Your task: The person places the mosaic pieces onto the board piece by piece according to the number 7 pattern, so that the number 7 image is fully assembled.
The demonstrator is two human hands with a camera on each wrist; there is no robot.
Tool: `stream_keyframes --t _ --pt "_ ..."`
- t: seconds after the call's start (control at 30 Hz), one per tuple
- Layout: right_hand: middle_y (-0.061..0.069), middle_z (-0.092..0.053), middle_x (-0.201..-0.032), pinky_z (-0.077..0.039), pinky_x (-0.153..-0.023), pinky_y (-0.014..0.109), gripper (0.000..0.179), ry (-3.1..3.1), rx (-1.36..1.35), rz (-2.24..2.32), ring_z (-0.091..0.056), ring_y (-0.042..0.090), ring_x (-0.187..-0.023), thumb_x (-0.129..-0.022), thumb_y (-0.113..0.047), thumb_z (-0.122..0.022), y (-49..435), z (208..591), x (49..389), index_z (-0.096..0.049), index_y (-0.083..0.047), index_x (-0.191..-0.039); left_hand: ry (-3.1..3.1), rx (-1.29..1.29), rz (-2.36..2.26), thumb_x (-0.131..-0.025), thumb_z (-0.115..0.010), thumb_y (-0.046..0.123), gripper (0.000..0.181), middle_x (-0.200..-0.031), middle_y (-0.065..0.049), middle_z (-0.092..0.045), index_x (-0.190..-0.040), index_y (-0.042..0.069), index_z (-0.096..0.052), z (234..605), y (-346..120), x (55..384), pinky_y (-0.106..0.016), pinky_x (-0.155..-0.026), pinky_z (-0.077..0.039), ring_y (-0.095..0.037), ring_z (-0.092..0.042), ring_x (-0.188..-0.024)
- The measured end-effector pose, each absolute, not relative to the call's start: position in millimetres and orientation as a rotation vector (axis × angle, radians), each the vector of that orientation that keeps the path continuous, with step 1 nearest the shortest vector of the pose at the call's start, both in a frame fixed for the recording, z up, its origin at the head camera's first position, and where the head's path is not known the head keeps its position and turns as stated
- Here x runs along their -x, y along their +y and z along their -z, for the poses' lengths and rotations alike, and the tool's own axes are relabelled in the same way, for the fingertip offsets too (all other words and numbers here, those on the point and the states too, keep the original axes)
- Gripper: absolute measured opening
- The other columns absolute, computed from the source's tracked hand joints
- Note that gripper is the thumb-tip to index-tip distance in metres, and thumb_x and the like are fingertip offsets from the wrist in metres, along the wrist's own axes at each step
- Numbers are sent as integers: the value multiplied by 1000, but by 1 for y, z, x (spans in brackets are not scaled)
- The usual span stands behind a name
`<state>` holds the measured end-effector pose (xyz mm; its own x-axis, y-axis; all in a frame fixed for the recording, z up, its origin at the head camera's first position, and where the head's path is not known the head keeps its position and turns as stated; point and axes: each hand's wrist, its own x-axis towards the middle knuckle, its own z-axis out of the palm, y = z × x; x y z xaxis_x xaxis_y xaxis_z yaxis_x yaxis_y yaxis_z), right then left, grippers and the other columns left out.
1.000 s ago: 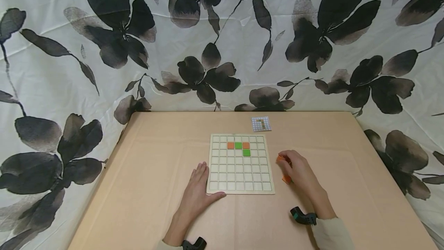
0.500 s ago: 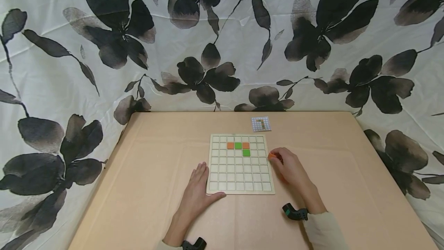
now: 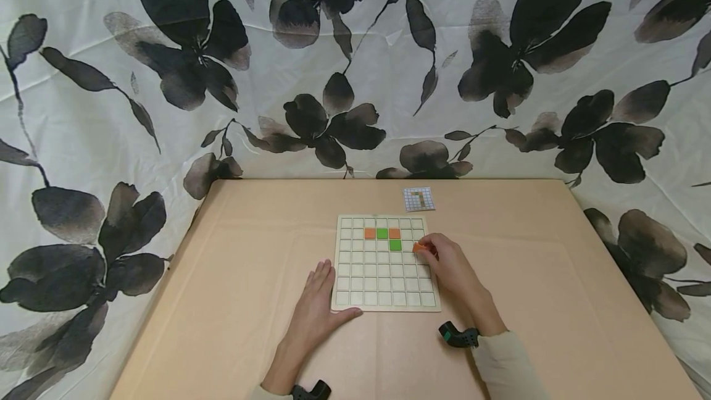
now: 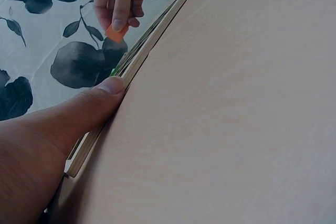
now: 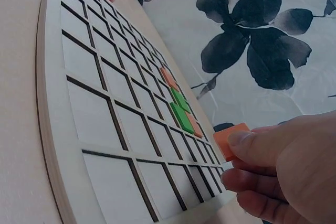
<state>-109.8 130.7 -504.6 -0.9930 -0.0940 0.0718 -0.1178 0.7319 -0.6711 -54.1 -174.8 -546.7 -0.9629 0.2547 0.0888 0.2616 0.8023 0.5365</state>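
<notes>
My right hand (image 3: 452, 267) pinches an orange square tile (image 5: 231, 139) between thumb and fingers, just above the right side of the wooden grid board (image 3: 370, 299). In the right wrist view the tile is tilted and apart from the cells. Two orange tiles and two green tiles sit in the board: orange (image 3: 369, 233), green (image 3: 382, 233) and orange in one row, with a green tile (image 3: 395, 244) below the right orange one. My left hand (image 3: 315, 304) rests at the board's lower left corner, fingers straight along its left side. Its thumb (image 4: 111, 85) presses on the near edge.
A small card (image 3: 419, 199) with a printed grid pattern lies behind the board. The light table (image 3: 266, 227) spreads around it. A floral cloth (image 3: 355, 66) hangs behind the table. Both wrists wear dark camera bands (image 3: 460, 335).
My right hand has carried the orange tile leftward from the table beside the board to over its right columns. Orange pieces seen under that hand earlier are now hidden. The left hand stays put.
</notes>
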Motion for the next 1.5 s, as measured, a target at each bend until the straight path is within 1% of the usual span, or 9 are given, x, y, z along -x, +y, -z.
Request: stream_keyframes --t 0.2,0.5,0.9,1.1,1.5 --pt "5 -66 -103 -54 -75 29 24 -2905 -171 -1164 -57 18 -87 -97 -20 -67 122 506 112 -65 -5 -115 -2975 422 895 -72 -77 68 113 -161 -21 -32 -150 -5 -40 547 -174 54 -43 -131 -20 -33 -25 -154" --pt "8 -68 -110 -58 -80 34 19 -2911 -226 -1102 -61 19 -92 -98 -13 -64 113 511 114 -67 -5 -115 -2971 424 901 -72 -77 68 113 -161 -21 -33 -150 -5 -40 546 -174 54 -44 -131 -21 -33 -26 -154" --pt "4 -69 -101 -56 -76 31 14 -2926 -216 -1127 -58 15 -86 -96 -14 -67 104 515 115 -66 -8 -110 -2973 421 897 -72 -77 68 112 -161 -21 -33 -149 -5 -41 546 -174 55 -44 -131 -21 -33 -26 -154" --pt "4 -68 -100 -55 -74 29 13 -2923 -250 -1123 -57 14 -84 -96 -13 -67 102 517 116 -65 -8 -109 -2974 419 897 -72 -77 68 112 -161 -21 -34 -149 -5 -41 546 -173 55 -44 -131 -21 -33 -26 -154" --pt "4 -69 -99 -57 -75 32 11 -2888 -318 -1082 -59 14 -84 -96 -12 -67 98 522 116 -66 -8 -106 -2976 418 900 -71 -78 67 113 -161 -21 -33 -150 -5 -40 545 -174 54 -43 -131 -21 -33 -26 -154"
